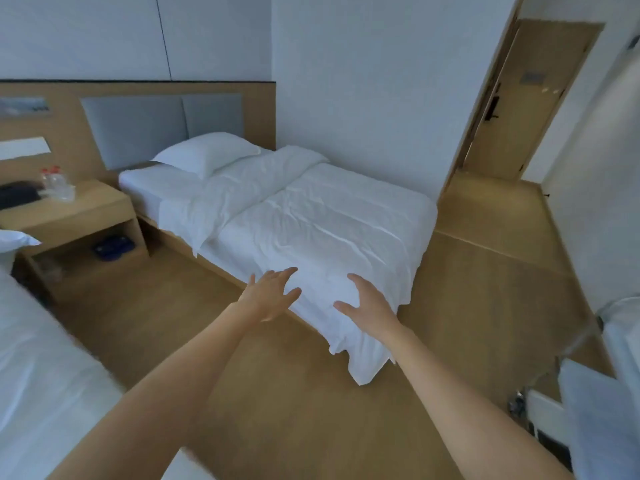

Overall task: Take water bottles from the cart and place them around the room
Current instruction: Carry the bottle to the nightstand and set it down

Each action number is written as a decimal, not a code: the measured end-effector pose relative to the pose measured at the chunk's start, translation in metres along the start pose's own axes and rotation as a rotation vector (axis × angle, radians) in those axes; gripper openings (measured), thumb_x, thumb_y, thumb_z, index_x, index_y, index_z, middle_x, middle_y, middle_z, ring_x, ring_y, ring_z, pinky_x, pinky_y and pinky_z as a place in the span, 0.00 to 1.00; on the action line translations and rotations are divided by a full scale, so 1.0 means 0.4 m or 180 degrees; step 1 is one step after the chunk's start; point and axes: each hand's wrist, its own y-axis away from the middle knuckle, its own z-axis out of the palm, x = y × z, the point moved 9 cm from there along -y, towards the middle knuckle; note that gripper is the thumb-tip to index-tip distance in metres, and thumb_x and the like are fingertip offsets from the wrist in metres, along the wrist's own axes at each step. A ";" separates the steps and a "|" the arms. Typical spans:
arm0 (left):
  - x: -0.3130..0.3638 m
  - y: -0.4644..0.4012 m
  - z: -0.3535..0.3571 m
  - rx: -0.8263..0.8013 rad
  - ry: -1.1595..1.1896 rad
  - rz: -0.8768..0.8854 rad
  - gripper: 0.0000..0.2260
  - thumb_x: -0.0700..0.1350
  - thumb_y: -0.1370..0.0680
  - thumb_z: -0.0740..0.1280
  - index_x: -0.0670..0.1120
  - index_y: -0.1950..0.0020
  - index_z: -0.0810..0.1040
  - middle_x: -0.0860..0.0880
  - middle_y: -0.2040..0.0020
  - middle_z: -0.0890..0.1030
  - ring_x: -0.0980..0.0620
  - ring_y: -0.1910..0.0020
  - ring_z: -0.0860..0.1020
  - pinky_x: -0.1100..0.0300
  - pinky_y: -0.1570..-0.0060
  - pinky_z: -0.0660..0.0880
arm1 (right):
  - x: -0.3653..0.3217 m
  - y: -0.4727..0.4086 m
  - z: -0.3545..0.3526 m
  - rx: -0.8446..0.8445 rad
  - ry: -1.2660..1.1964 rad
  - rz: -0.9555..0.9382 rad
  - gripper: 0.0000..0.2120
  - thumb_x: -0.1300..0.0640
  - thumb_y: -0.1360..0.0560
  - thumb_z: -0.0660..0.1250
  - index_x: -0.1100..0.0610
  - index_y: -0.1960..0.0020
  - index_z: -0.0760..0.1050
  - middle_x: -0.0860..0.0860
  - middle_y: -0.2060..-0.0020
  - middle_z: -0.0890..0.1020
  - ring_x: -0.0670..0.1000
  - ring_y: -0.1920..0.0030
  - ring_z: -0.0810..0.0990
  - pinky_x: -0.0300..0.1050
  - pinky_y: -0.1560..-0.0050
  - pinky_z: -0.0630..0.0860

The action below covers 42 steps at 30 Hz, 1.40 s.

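Observation:
Two clear water bottles (57, 183) with red caps stand on the wooden nightstand (90, 211) at the far left. My left hand (268, 292) and my right hand (369, 306) reach forward side by side over the floor, in front of the near corner of the white bed (311, 216). Both hands are empty with fingers spread. Part of the cart (554, 393), with metal frame and white linen, shows at the right edge; no bottles can be made out on it.
A second white bed (38, 368) fills the lower left. A dark object (17, 195) lies on the nightstand and dark slippers (110, 249) sit in its lower shelf. A wooden door (526, 109) stands at the back right beyond open wooden floor.

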 end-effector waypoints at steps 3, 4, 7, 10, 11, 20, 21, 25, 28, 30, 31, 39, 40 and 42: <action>-0.116 -0.090 -0.018 0.0066 0.0079 -0.0239 0.25 0.55 0.19 0.52 0.52 0.23 0.52 0.46 0.29 0.67 0.48 0.26 0.58 0.44 0.26 0.47 | -0.057 -0.177 0.062 -0.0231 0.0100 -0.0208 0.33 0.48 0.23 0.64 0.55 0.24 0.53 0.50 0.25 0.58 0.49 0.25 0.57 0.44 0.27 0.55; -0.164 -0.117 -0.019 0.0064 0.0131 -0.0359 0.25 0.55 0.19 0.52 0.52 0.23 0.53 0.46 0.29 0.67 0.48 0.26 0.59 0.44 0.26 0.47 | -0.077 -0.233 0.094 -0.0328 0.0120 -0.0276 0.33 0.48 0.23 0.64 0.55 0.24 0.53 0.50 0.25 0.58 0.49 0.25 0.57 0.44 0.27 0.55; -0.316 -0.198 -0.021 0.0060 0.0228 -0.0752 0.26 0.55 0.20 0.53 0.52 0.23 0.53 0.47 0.28 0.66 0.48 0.27 0.59 0.43 0.27 0.48 | -0.140 -0.404 0.204 -0.0668 0.0147 -0.0513 0.33 0.47 0.23 0.64 0.53 0.24 0.53 0.49 0.25 0.58 0.50 0.25 0.56 0.45 0.27 0.56; -0.457 -0.300 -0.059 0.0206 0.0251 -0.1063 0.25 0.53 0.20 0.54 0.50 0.24 0.53 0.47 0.27 0.65 0.47 0.26 0.59 0.41 0.27 0.48 | -0.214 -0.599 0.293 -0.0908 0.0177 -0.0814 0.34 0.47 0.24 0.64 0.53 0.24 0.52 0.48 0.25 0.57 0.50 0.25 0.57 0.46 0.28 0.56; -0.502 -0.336 -0.080 0.0268 0.0243 -0.1159 0.25 0.53 0.20 0.54 0.50 0.24 0.53 0.47 0.27 0.65 0.47 0.26 0.59 0.41 0.27 0.48 | -0.242 -0.668 0.313 -0.0953 0.0162 -0.0895 0.34 0.47 0.23 0.64 0.53 0.24 0.52 0.49 0.25 0.57 0.50 0.25 0.56 0.46 0.28 0.56; -0.886 -0.546 -0.360 0.0824 0.0443 -0.2214 0.24 0.53 0.19 0.54 0.52 0.24 0.53 0.47 0.27 0.65 0.50 0.27 0.62 0.45 0.26 0.45 | -0.626 -1.201 0.473 -0.1443 -0.0060 -0.1609 0.32 0.50 0.23 0.64 0.54 0.24 0.55 0.50 0.26 0.60 0.50 0.26 0.59 0.44 0.29 0.59; -0.924 -0.556 -0.374 0.0840 0.0456 -0.2304 0.24 0.53 0.19 0.54 0.52 0.24 0.53 0.47 0.27 0.64 0.50 0.27 0.61 0.45 0.26 0.45 | -0.665 -1.233 0.506 -0.1527 -0.0090 -0.1673 0.32 0.50 0.23 0.65 0.54 0.25 0.55 0.49 0.26 0.60 0.50 0.26 0.60 0.44 0.30 0.59; -1.106 -0.597 -0.380 0.0750 0.0537 -0.2646 0.25 0.56 0.19 0.54 0.54 0.23 0.51 0.48 0.25 0.61 0.49 0.25 0.56 0.45 0.26 0.44 | -0.789 -1.329 0.682 -0.1977 0.0007 -0.1894 0.33 0.49 0.24 0.65 0.51 0.24 0.53 0.48 0.25 0.59 0.50 0.26 0.60 0.46 0.29 0.60; -1.275 -0.645 -0.413 0.0795 0.0528 -0.2776 0.26 0.57 0.19 0.54 0.54 0.23 0.51 0.49 0.25 0.62 0.50 0.25 0.57 0.44 0.26 0.46 | -0.879 -1.426 0.803 -0.2100 0.0106 -0.1975 0.33 0.49 0.24 0.65 0.50 0.24 0.53 0.49 0.25 0.59 0.51 0.26 0.60 0.47 0.29 0.61; -1.399 -0.684 -0.456 0.0970 0.0642 -0.2810 0.26 0.57 0.20 0.55 0.54 0.24 0.51 0.49 0.25 0.63 0.49 0.26 0.60 0.44 0.26 0.49 | -0.936 -1.506 0.870 -0.2111 0.0150 -0.1997 0.33 0.49 0.24 0.65 0.50 0.24 0.53 0.49 0.25 0.59 0.51 0.26 0.61 0.47 0.30 0.62; -1.461 -0.705 -0.481 0.1076 0.0741 -0.2820 0.26 0.57 0.20 0.55 0.54 0.24 0.51 0.49 0.26 0.64 0.48 0.26 0.61 0.43 0.26 0.51 | -0.965 -1.549 0.898 -0.2119 0.0152 -0.1986 0.33 0.49 0.24 0.65 0.50 0.24 0.53 0.49 0.25 0.59 0.51 0.26 0.60 0.47 0.29 0.62; -1.850 -0.894 -0.664 0.1352 0.1499 -0.2702 0.27 0.56 0.19 0.55 0.54 0.24 0.50 0.48 0.27 0.65 0.47 0.30 0.67 0.52 0.31 0.64 | -1.233 -1.903 1.057 -0.1995 0.0158 -0.1776 0.33 0.50 0.24 0.65 0.52 0.24 0.54 0.50 0.26 0.61 0.52 0.27 0.61 0.47 0.30 0.62; -1.888 -0.915 -0.670 0.1384 0.1679 -0.2701 0.27 0.56 0.19 0.55 0.53 0.23 0.50 0.48 0.26 0.65 0.47 0.31 0.68 0.54 0.34 0.65 | -1.255 -1.936 1.085 -0.2014 0.0166 -0.1751 0.32 0.50 0.24 0.65 0.52 0.24 0.54 0.50 0.26 0.61 0.52 0.27 0.61 0.47 0.30 0.62; -1.971 -0.954 -0.671 0.1395 0.1910 -0.2727 0.27 0.55 0.19 0.55 0.53 0.23 0.50 0.48 0.26 0.65 0.47 0.31 0.69 0.55 0.35 0.66 | -1.288 -1.987 1.151 -0.2130 0.0186 -0.1689 0.32 0.50 0.24 0.65 0.52 0.24 0.54 0.50 0.26 0.61 0.52 0.27 0.61 0.47 0.30 0.62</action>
